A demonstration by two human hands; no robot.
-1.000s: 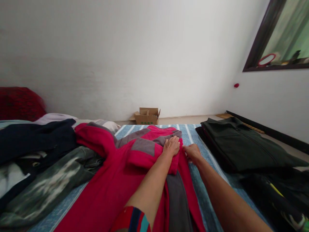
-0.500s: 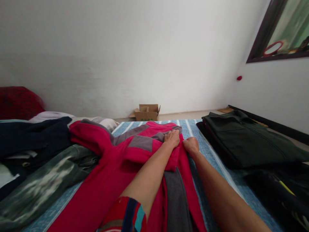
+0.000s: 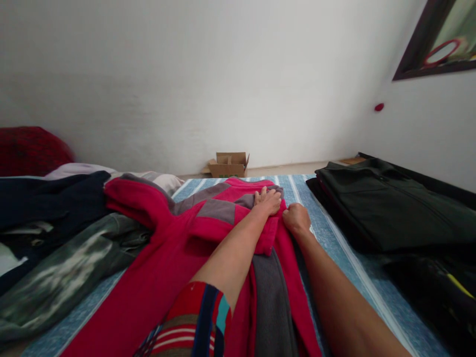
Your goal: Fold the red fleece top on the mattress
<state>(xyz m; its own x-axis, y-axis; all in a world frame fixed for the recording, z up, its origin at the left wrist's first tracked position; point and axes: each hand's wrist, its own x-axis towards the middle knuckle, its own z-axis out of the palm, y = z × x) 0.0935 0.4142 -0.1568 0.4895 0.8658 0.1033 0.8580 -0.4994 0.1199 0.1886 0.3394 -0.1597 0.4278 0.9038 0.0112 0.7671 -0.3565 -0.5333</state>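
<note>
Head view: the left hand (image 3: pixel 268 201) lies flat, fingers spread, pressing on the far folded part of the red and grey garment (image 3: pixel 193 243). The right hand (image 3: pixel 295 218) is clenched on the garment's right edge, just beside the left. The garment lies on the blue striped bed (image 3: pixel 334 243), between rumpled dark clothes (image 3: pixel 67 248) at left and a folded dark green jacket (image 3: pixel 386 203) at right; a cardboard box (image 3: pixel 228 164) stands far off by the wall.

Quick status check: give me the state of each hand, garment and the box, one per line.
Left hand: flat, pressing on the red jacket.
Right hand: fisted, gripping the jacket's edge.
Red jacket: spread on the bed, sleeve folded in.
Dark green jacket: folded, lying flat.
Clothes pile: unfolded, heaped.
Box: open, on the floor.
</note>
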